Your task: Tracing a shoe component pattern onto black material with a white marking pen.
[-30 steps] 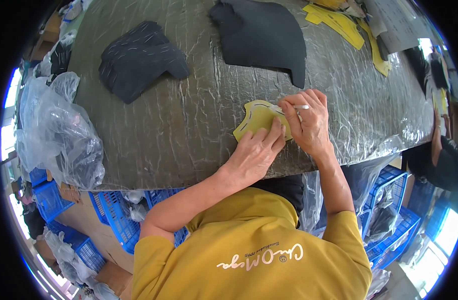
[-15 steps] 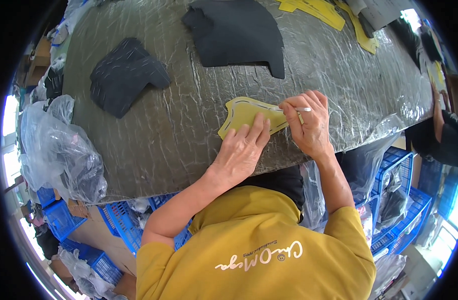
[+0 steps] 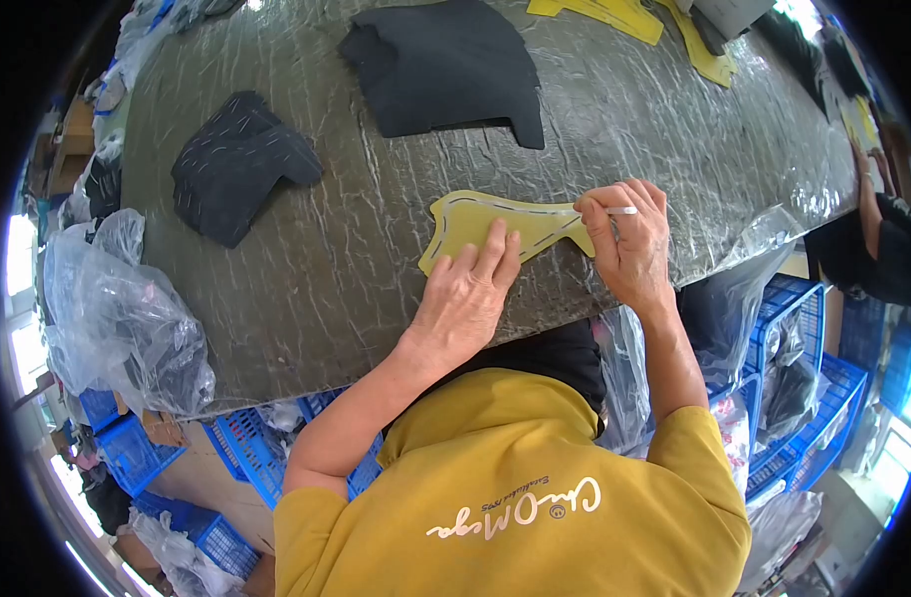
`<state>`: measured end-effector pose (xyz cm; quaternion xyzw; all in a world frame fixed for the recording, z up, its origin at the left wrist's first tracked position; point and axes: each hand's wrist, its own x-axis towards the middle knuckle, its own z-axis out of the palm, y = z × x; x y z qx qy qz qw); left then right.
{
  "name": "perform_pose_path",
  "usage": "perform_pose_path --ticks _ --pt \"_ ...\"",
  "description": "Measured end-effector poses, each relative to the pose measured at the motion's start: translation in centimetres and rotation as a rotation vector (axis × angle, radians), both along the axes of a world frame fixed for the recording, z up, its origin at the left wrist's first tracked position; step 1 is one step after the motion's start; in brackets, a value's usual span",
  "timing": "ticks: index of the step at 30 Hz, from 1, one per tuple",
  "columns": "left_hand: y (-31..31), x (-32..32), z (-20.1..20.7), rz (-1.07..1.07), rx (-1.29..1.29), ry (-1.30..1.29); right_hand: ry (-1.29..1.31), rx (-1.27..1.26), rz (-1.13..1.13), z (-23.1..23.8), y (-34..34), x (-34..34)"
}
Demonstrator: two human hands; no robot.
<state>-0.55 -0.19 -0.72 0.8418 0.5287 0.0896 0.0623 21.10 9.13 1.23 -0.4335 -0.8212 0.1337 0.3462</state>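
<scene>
A pale yellow pattern template (image 3: 467,221) with narrow slots along its edges lies on the dark table near its front. My left hand (image 3: 465,298) rests on it, fingers spread and pressing it down. My right hand (image 3: 634,249) pinches a slim white marking pen (image 3: 622,211), its tip side at the template's upper right edge by the slot line. The tip itself is hidden by my fingers. What lies beneath the template I cannot make out.
The table (image 3: 356,279) has a wrinkled plastic cover. Beyond are a black cut piece with white marks (image 3: 241,164), a larger stack of black pieces (image 3: 445,70) and yellow templates (image 3: 614,18). Clear plastic bags (image 3: 127,308) hang at left; blue crates (image 3: 794,418) stand below. Another person's arm (image 3: 870,209) is at far right.
My right hand with the pen has moved slightly right along the template's upper edge, uncovering more of its right end. My left hand stays on the template. The whole view has shifted a little.
</scene>
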Motion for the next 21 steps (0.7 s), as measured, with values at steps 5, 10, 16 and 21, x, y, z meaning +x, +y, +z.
perform_pose_path --ticks 5,10,16,21 --pt "0.0 0.1 -0.2 0.004 0.005 -0.018 -0.017 0.016 -0.025 -0.2 0.0 0.8" --pt "0.2 0.2 -0.2 -0.002 0.009 -0.019 -0.055 0.006 -0.049 0.1 0.1 1.6" --pt "0.2 -0.1 0.4 0.015 0.004 0.01 0.037 -0.051 -0.163 0.8 0.8 0.9" --pt "-0.3 0.2 -0.9 0.009 0.05 -0.025 -0.143 -0.264 -0.237 0.4 -0.4 1.2"
